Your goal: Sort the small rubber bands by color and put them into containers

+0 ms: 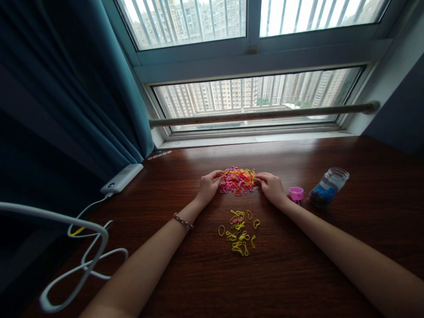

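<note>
A heap of small pink, red, orange and yellow rubber bands (pixel 239 180) lies on the brown wooden table (pixel 185 282). At the heap's left edge is my left hand (pixel 209 185), its fingers bent together; whatever they pinch is too small to make out. My right hand (pixel 272 187) touches the right edge with thumb and fingers close together, and I cannot tell what is between them. Nearer to me lies a loose group of yellow bands (pixel 241 236) with a pink one among them.
Right of my right hand stand a small pink cup (pixel 296 193) and a tilted glass jar (pixel 328 187) with blue contents. At left are a white power bank (pixel 122 179), a looping white cable (pixel 82 223) and a blue curtain (pixel 109 88). A window lies behind the table.
</note>
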{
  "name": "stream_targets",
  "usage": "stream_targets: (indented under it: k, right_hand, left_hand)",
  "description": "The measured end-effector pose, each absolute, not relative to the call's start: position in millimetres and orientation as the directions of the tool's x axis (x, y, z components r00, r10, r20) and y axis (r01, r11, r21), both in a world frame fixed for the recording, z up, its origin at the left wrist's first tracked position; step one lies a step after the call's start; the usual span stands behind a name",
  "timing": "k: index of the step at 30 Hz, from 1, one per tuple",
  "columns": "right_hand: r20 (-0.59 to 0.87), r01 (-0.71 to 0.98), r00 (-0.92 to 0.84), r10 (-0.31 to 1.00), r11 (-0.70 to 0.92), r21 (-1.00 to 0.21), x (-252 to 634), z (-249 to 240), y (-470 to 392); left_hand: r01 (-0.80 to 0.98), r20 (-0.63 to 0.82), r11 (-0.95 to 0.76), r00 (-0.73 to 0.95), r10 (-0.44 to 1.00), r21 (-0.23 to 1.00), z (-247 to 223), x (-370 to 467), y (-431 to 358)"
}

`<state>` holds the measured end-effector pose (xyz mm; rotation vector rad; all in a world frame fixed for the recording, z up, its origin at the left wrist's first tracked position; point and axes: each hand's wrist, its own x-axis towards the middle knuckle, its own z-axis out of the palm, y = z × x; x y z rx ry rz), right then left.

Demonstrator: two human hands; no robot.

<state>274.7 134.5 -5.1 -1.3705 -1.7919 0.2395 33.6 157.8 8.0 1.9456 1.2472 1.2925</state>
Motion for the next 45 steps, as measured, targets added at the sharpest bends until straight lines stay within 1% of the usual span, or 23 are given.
stream_targets:
  k: [7, 13, 16, 21, 24, 26, 30, 32, 36, 38, 41, 43, 45]
  right_hand:
    - [0.542, 0.676, -0.003, 0.840, 0.401, -0.618, 273.4, -0.4, 130.9]
    - [0.576, 0.614, 0.022, 0.817, 0.444, -0.652, 271.4, 4.4, 128.1]
    - [0.565, 0.589, 0.041, 0.824, 0.437, -0.680, 271.2, 6.4, 126.4]
    - [0.515, 0.569, 0.096, 0.852, 0.377, -0.731, 271.4, 5.8, 125.6]
    - [0.506, 0.538, 0.108, 0.856, 0.377, -0.754, 271.2, 4.9, 126.8]
    - [0.522, 0.536, 0.100, 0.847, 0.396, -0.746, 271.4, 4.9, 127.6]
    - [0.560, 0.582, 0.068, 0.826, 0.423, -0.694, 272.3, 5.6, 128.0]
    - [0.557, 0.586, 0.068, 0.828, 0.419, -0.694, 272.8, 5.8, 127.7]
    - [0.554, 0.564, 0.077, 0.829, 0.422, -0.710, 273.0, 6.6, 126.8]
    - [0.550, 0.531, 0.069, 0.832, 0.436, -0.726, 272.5, 7.2, 126.8]
    - [0.525, 0.434, 0.045, 0.850, 0.457, -0.776, 270.6, 7.5, 127.0]
    - [0.480, 0.344, 0.042, 0.876, 0.438, -0.831, 268.3, 7.7, 126.7]
    - [0.405, 0.242, 0.032, 0.914, 0.386, -0.890, 265.6, 8.8, 125.4]
  left_hand:
    - [0.464, 0.475, -0.459, 0.091, 0.875, 0.757, 8.5, 31.7, 159.3]
    - [0.451, 0.435, -0.410, 0.053, 0.899, 0.793, 6.0, 29.3, 161.9]
    - [0.427, 0.425, -0.407, 0.056, 0.903, 0.807, 4.5, 28.7, 162.8]
    - [0.406, 0.399, -0.382, 0.044, 0.916, 0.830, 5.0, 28.9, 162.9]
    - [0.396, 0.384, -0.373, 0.055, 0.922, 0.839, 7.9, 29.9, 161.4]
    - [0.394, 0.389, -0.379, 0.056, 0.919, 0.837, 9.3, 30.4, 160.7]
    - [0.343, 0.397, -0.385, 0.037, 0.917, 0.857, 8.1, 30.0, 162.6]
    - [0.325, 0.397, -0.385, 0.032, 0.917, 0.864, 6.1, 29.3, 164.5]
    - [0.342, 0.385, -0.369, 0.022, 0.923, 0.864, 4.1, 28.2, 166.6]
    - [0.350, 0.377, -0.357, 0.011, 0.926, 0.866, 4.7, 28.5, 166.3]
    - [0.363, 0.382, -0.357, 0.003, 0.924, 0.861, 6.3, 29.5, 165.2]
    - [0.371, 0.387, -0.362, 0.007, 0.922, 0.855, 6.9, 29.9, 164.6]
    - [0.371, 0.389, -0.366, 0.014, 0.921, 0.853, 6.8, 29.8, 164.6]
